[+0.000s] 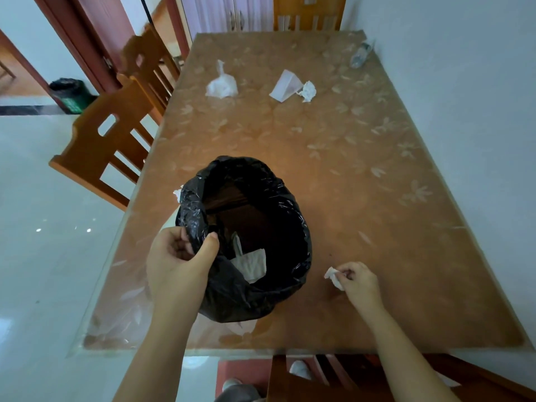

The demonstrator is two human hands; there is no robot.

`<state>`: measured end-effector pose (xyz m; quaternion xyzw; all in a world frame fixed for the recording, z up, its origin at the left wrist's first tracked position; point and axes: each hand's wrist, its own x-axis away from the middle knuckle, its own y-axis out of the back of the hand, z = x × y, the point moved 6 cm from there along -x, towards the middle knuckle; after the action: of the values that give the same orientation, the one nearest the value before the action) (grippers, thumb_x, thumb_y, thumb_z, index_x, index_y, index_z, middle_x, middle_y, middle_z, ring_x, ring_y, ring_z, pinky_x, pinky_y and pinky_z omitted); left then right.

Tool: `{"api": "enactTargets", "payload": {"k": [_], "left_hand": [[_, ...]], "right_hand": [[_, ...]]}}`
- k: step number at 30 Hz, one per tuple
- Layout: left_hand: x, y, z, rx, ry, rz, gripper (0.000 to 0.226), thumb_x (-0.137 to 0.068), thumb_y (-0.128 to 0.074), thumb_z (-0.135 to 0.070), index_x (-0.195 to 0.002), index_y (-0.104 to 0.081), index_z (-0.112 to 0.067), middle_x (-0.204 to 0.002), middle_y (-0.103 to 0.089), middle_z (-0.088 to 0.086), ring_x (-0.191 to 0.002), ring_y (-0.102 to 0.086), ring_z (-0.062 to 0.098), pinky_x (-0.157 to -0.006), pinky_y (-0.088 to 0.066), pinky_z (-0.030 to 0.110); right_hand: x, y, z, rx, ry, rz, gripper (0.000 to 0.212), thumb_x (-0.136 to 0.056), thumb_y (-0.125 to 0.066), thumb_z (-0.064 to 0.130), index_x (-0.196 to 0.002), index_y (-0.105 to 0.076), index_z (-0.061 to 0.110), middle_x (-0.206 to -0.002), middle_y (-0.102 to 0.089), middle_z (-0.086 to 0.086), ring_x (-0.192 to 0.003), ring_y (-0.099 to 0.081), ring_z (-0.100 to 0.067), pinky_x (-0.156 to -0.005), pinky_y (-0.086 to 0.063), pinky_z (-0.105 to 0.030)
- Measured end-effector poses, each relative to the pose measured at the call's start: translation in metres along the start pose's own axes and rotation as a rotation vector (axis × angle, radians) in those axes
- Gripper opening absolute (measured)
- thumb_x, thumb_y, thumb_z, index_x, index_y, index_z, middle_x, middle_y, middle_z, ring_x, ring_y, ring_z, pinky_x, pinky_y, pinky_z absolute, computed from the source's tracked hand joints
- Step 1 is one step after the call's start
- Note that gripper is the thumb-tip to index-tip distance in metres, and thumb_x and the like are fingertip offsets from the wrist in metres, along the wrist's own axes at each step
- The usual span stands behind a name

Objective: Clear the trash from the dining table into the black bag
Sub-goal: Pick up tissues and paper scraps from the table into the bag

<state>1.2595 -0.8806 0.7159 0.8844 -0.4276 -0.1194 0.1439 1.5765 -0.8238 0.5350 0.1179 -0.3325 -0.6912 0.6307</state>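
A black bag (290, 227) stands open on the near part of the dining table (362, 175), with white paper (253, 264) lying inside it. My left hand (179, 262) pinches the bag's near-left rim. To the bag's right, my right hand (359, 281) grips a small crumpled white tissue (333, 276) just above the tabletop. At the far end lie a white plastic bag (222, 85), a folded white paper (285, 85) and a crumpled paper ball (309, 90). A clear plastic bottle (359, 55) lies at the far right corner. A white scrap (177, 193) peeks out behind the bag's left side.
Wooden chairs (116, 134) stand along the table's left side, and another chair (362, 378) is at the near edge. A wall runs close along the table's right side. A dark bin (71, 92) stands on the floor at far left.
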Motion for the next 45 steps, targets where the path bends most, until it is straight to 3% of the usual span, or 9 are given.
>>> {"api": "enactTargets", "payload": {"k": [6,11,18,22,27,31,36,40,45], "left_hand": [[0.002,-0.010,-0.006,0.078,-0.012,0.065,0.028,-0.076,-0.070,-0.018,-0.073,-0.047,-0.002,-0.065,-0.045,0.009,-0.056,-0.042,0.013,-0.055,-0.037,0.028],[0.009,-0.014,-0.007,0.154,-0.028,0.092,0.026,-0.076,-0.070,-0.011,-0.069,-0.045,-0.007,-0.062,-0.042,0.006,-0.048,-0.037,0.005,-0.045,-0.032,0.015],[0.021,0.002,-0.011,0.147,-0.062,0.048,0.027,-0.076,-0.070,-0.013,-0.070,-0.046,-0.004,-0.063,-0.043,0.010,-0.053,-0.040,0.010,-0.050,-0.035,0.022],[0.031,0.026,-0.001,0.141,0.000,-0.042,0.030,-0.073,-0.072,-0.021,-0.075,-0.050,-0.002,-0.072,-0.053,0.026,-0.063,-0.052,0.032,-0.056,-0.044,0.043],[0.048,0.077,0.019,0.194,0.137,-0.251,0.036,-0.063,-0.069,-0.028,-0.074,-0.050,-0.001,-0.068,-0.050,0.019,-0.064,-0.049,0.026,-0.060,-0.044,0.044],[0.071,0.131,0.038,0.172,0.217,-0.444,0.034,-0.060,-0.068,-0.033,-0.073,-0.052,-0.007,-0.072,-0.051,0.019,-0.066,-0.051,0.028,-0.063,-0.046,0.048],[0.090,0.202,0.068,0.110,0.259,-0.638,0.033,-0.059,-0.066,-0.034,-0.073,-0.051,-0.008,-0.065,-0.045,0.008,-0.062,-0.045,0.024,-0.060,-0.040,0.041],[0.091,0.253,0.098,0.080,0.302,-0.719,0.036,-0.057,-0.065,-0.037,-0.073,-0.051,-0.008,-0.062,-0.041,0.000,-0.057,-0.040,0.019,-0.058,-0.038,0.037],[0.094,0.327,0.149,0.188,0.364,-0.706,0.036,-0.056,-0.066,-0.037,-0.073,-0.053,-0.009,-0.065,-0.044,0.005,-0.061,-0.044,0.023,-0.062,-0.041,0.042]], "right_hand": [[0.019,0.050,0.044,-0.172,0.055,-0.184,0.021,-0.076,-0.065,0.014,-0.063,-0.061,0.030,-0.077,-0.058,0.007,-0.066,-0.053,-0.004,-0.056,-0.040,-0.015],[0.038,0.079,0.104,-0.231,0.249,-0.224,0.021,-0.076,-0.065,0.016,-0.066,-0.060,0.034,-0.075,-0.062,0.005,-0.068,-0.055,-0.008,-0.059,-0.044,-0.020],[0.066,0.064,0.181,-0.201,0.522,-0.048,0.016,-0.079,-0.065,0.013,-0.075,-0.063,0.028,-0.079,-0.063,0.007,-0.072,-0.058,-0.008,-0.063,-0.048,-0.017],[0.079,0.024,0.205,-0.145,0.658,0.168,0.011,-0.082,-0.062,0.011,-0.084,-0.067,0.021,-0.085,-0.064,0.007,-0.076,-0.056,-0.001,-0.062,-0.041,-0.007],[0.087,-0.014,0.218,-0.133,0.772,0.310,0.015,-0.085,-0.059,0.013,-0.096,-0.065,0.022,-0.092,-0.060,0.013,-0.089,-0.053,0.008,-0.071,-0.038,-0.002],[0.097,-0.046,0.237,-0.153,0.818,0.339,0.015,-0.084,-0.057,0.011,-0.095,-0.064,0.019,-0.091,-0.061,0.007,-0.089,-0.054,0.003,-0.074,-0.037,-0.003],[0.138,-0.106,0.255,-0.075,0.894,0.470,0.014,-0.085,-0.058,0.016,-0.096,-0.063,0.023,-0.091,-0.058,0.013,-0.091,-0.051,0.007,-0.078,-0.036,-0.003],[0.171,-0.154,0.260,-0.012,0.894,0.502,0.016,-0.083,-0.059,0.014,-0.095,-0.063,0.024,-0.091,-0.058,0.015,-0.091,-0.053,0.000,-0.081,-0.039,-0.018],[0.220,-0.219,0.274,0.042,0.869,0.531,0.015,-0.084,-0.057,0.018,-0.090,-0.061,0.032,-0.089,-0.058,0.020,-0.091,-0.052,0.004,-0.074,-0.036,-0.004]]}}
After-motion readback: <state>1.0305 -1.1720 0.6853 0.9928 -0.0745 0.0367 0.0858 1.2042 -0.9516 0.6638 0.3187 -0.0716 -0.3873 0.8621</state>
